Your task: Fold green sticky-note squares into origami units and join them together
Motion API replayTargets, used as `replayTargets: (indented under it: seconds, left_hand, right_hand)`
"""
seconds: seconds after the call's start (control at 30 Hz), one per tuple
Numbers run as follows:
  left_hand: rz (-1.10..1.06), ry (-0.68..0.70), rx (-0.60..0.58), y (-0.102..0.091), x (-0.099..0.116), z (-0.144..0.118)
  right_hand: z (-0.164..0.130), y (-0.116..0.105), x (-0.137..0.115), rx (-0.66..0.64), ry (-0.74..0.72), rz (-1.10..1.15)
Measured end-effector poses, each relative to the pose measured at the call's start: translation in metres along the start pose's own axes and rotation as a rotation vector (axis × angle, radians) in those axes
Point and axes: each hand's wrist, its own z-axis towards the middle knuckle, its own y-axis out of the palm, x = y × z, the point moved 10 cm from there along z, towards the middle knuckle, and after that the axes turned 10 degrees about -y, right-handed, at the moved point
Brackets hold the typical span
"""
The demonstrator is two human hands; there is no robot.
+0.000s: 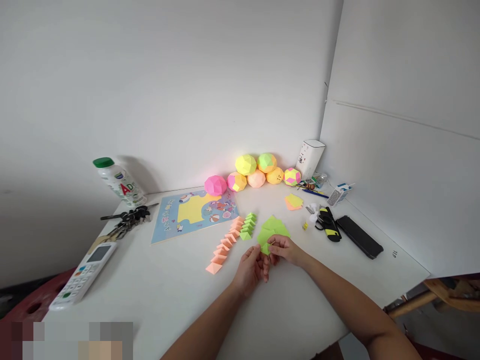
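Nearest the camera, two bare forearms reach in over the white table (180,295), and both hands meet at its middle. The left hand (250,269) and the right hand (285,250) pinch a small green folded paper piece (265,247) between their fingertips, lifted just off the surface, probably so that both thumbs can work on a crease. The piece sits between the two hands, touching both.

Just beyond the right hand lies a loose heap of green paper sheets (274,227), within easy reach as a supply. To the left of it, finished folded units lie in two slanting rows, side by side: an orange row (225,245) and a shorter green row (248,225), apparently sorted by colour.

Further left, a remote control (84,272) lies near the table's edge, with a bunch of keys (125,220) beyond it and a picture card (195,211) flat on the surface. To the right lie scissors (327,222) and a dark phone (360,236).

At the back, a white bottle with a green cap (118,181) stands tilted in the wide view, and a cluster of paper balls (251,175) rests against the wall.
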Motion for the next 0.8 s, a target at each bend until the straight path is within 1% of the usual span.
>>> replayTargets:
  seconds: [0.2,0.3,0.37,0.4,0.47,0.53,0.6,0.67,0.73,0.8]
  left_hand:
    - [-0.008,-0.024,0.018,-0.003,-0.001,0.001]
    - [-0.089,-0.027,-0.019,-0.001,-0.001,0.001]
    - [-0.123,0.013,-0.064,0.003,0.002,0.0]
    - [-0.108,0.051,-0.082,0.004,0.004,-0.001]
    - [0.006,0.114,-0.13,0.011,0.005,-0.005]
    - [0.234,0.151,-0.176,0.02,0.001,-0.01]
    - [0.473,0.15,-0.238,0.031,-0.008,-0.014]
    - [0.632,0.186,-0.28,0.038,-0.01,-0.019]
    - [0.639,0.169,-0.278,0.037,-0.011,-0.019]
    - [0.568,0.097,-0.234,0.03,-0.013,-0.014]
  right_hand:
    - [0.0,-0.001,0.0,-0.011,-0.031,0.004]
    - [0.005,-0.007,-0.006,0.066,-0.061,-0.044]
    - [0.011,-0.012,-0.014,0.139,-0.099,-0.127]
    - [0.015,-0.011,-0.019,0.155,-0.12,-0.188]
    - [0.025,-0.004,-0.026,0.148,-0.165,-0.311]
    - [0.035,0.006,-0.03,0.13,-0.198,-0.438]
    - [0.044,0.008,-0.028,0.18,-0.201,-0.532]
    - [0.051,0.009,-0.024,0.206,-0.183,-0.586]
    - [0.056,0.012,-0.023,0.204,-0.199,-0.652]
    - [0.058,0.015,-0.028,0.188,-0.244,-0.725]
